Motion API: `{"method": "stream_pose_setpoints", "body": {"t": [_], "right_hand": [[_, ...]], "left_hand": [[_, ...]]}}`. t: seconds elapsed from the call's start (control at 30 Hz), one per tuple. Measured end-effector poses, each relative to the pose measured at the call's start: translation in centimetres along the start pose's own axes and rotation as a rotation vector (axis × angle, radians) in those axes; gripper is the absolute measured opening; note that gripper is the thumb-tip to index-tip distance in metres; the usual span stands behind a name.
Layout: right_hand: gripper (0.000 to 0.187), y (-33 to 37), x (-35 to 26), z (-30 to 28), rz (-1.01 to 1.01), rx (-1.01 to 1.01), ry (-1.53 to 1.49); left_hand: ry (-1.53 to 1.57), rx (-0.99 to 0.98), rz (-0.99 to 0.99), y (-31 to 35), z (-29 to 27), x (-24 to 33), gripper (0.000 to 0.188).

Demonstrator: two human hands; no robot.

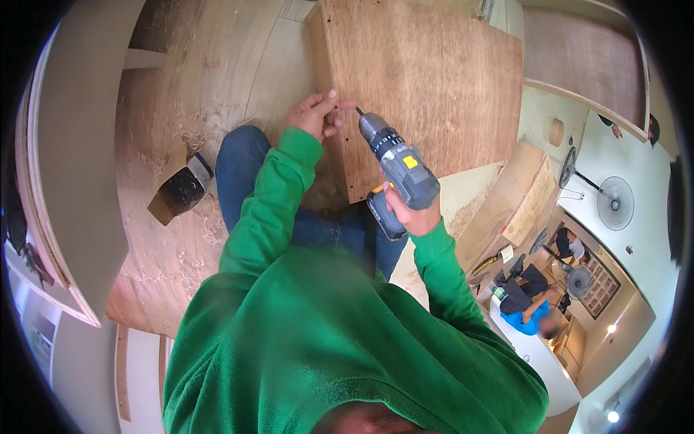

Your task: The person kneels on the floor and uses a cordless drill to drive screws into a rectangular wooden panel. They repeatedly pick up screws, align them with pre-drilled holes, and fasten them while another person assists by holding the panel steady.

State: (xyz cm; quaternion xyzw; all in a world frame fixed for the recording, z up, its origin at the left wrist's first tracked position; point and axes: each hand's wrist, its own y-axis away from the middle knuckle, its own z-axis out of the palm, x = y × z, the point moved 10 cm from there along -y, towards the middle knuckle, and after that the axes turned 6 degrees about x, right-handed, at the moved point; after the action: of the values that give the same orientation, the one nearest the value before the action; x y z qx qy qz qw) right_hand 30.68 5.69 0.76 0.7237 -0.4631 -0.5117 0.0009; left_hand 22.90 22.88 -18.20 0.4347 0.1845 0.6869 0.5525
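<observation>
My right hand (414,215) is wrapped round the handle of a grey and black cordless drill (405,170) with a yellow patch on its body. The drill points up and to the left, its bit close to the edge of a wooden box (434,79). Right at that edge is my left hand (318,116), its fingers drawn together near the bit's tip. Whatever it may hold is too small to make out. Several small dark screw heads or holes dot the box's panel along its left and lower edges.
An open carton (181,189) of dark screws lies on the wooden floor (163,249), among curly wood shavings. Another wooden box (585,61) stands at the upper right. A person in a blue shirt (531,317) sits farther off, near standing fans (614,204).
</observation>
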Motion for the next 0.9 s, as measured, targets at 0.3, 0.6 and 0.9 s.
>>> {"method": "stream_pose_setpoints", "body": {"t": [0.3,0.6,0.9], "right_hand": [[0.027,-6.2,-2.4,0.6,-0.014,-0.028,0.03],[0.03,-9.1,-3.2,1.6,-0.167,-0.032,0.109],[0.034,-9.3,-3.4,2.4,-0.137,-0.059,0.056]], "left_hand": [[0.456,0.051,-0.009,-4.2,2.9,1.8,0.019],[0.478,0.104,-0.059,-6.2,1.5,1.2,0.022],[0.485,0.218,-0.054,-6.6,0.8,1.0,0.019]]}}
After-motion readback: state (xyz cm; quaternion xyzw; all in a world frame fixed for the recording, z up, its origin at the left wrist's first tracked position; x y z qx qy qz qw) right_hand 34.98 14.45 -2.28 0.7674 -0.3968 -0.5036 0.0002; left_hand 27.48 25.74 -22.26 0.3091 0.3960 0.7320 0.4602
